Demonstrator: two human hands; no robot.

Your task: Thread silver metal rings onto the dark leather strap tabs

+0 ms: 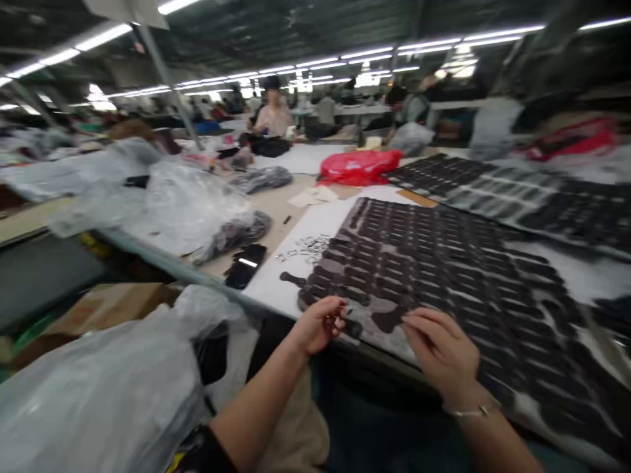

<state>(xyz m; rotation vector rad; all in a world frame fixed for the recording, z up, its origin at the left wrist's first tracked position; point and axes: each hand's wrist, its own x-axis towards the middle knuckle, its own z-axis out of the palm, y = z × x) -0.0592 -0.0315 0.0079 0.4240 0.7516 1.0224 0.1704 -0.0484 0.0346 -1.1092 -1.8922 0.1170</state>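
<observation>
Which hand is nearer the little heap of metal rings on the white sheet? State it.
Left. The left hand lies just below the metal rings; the right hand is farther off, down to their right.

no text, label, brand or number can be read anywhere in the frame. everything is too blurred to tell.

My left hand (318, 324) is curled loosely, thumb and fingertips drawn together as in a pinch, palm turned inward. Its bare forearm rises from the lower left. My right hand (441, 348) lies palm down, fingers bent and pointing left toward the left fingertips, close but apart. A thin silver bracelet (470, 412) circles my right wrist.
</observation>
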